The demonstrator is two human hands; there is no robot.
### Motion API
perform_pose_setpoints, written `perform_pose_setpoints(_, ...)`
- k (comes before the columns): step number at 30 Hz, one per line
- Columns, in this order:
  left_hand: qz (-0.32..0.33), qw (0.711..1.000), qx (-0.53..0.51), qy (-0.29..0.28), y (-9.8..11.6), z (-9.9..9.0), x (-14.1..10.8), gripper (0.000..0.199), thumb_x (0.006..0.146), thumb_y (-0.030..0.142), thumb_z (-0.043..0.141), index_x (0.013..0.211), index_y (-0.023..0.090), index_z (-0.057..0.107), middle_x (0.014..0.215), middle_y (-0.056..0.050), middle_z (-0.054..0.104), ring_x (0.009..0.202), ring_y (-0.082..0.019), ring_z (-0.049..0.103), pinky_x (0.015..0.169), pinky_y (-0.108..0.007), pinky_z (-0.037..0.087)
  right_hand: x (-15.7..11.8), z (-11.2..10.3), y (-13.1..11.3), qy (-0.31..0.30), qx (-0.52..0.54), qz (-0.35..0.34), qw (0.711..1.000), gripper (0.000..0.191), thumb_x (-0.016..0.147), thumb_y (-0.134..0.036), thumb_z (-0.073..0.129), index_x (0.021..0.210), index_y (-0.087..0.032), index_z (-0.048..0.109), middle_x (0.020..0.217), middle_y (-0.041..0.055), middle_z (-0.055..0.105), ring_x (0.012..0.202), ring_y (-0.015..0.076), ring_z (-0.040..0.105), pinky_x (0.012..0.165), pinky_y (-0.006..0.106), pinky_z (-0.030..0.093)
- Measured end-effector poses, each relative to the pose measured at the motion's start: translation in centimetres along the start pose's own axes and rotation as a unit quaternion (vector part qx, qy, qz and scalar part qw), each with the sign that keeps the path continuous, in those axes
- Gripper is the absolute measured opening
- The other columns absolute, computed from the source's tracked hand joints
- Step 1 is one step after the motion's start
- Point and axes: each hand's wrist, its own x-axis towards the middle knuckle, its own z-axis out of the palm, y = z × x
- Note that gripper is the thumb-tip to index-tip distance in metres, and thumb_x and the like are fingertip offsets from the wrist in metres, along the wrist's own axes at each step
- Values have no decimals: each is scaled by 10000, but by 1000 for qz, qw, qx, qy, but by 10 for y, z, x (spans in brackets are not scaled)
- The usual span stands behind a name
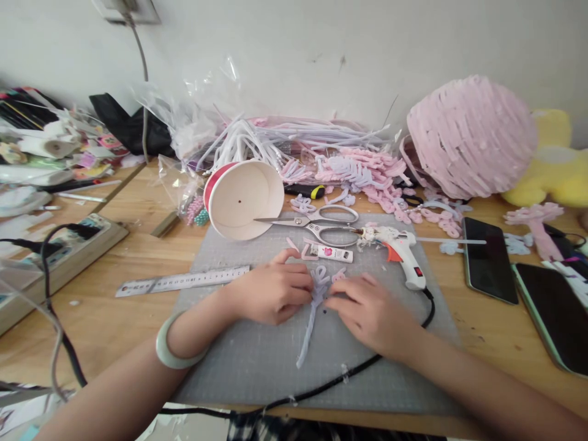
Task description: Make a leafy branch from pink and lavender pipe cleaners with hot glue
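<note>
Over the gray cutting mat (257,367), the left hand (278,293) pinches one edge of a looped lavender pipe-cleaner piece (316,298), its stem trailing toward the mat's near side. The right hand (374,312) curls just beside it; I can't tell whether it grips anything. Beyond lie a white lighter (335,253), scissors (316,225) and a glue gun (400,251).

Head camera looks forward and down over the wooden tabletop (489,327).

right hand (377,313) blurred, yellow plush (555,168) cropped
</note>
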Motion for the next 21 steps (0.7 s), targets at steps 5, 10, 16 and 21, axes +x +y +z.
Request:
perform_pose_setpoints(5,-33,996,-34,75,-1,-4,0,224,790,110,420,877,197,607,858,-29,665,814,-160,578,925,-399,253,-2,-12,17,59,-32,126,990,182,859,-101,463,879,-153,636,894,79,643,847,201,592,770,352,442)
perform_pose_setpoints(10,-86,983,-14,161,-2,-3,-1,214,823,117,420,893,180,612,881,-41,671,817,-148,598,869,-358,316,-3,-6,26,-16,-95,107,990,226,836,-100,512,1010,-149,647,941,101,629,816,228,592,710,369,467)
perform_pose_setpoints(16,-100,983,5,153,-4,1,-3,200,837,118,436,909,176,613,894,-32,669,828,-146,597,862,-356,327,-1,0,26,-58,-101,109,987,90,812,-153,576,845,-151,660,889,79,622,756,211,585,692,354,472)
perform_pose_setpoints(21,-101,984,14,145,-2,2,-1,203,850,131,421,911,176,609,898,-34,670,835,-146,595,871,-356,322,-2,-5,22,-11,-56,149,987,64,774,-100,565,733,-141,592,704,34,608,656,185,583,612,315,465)
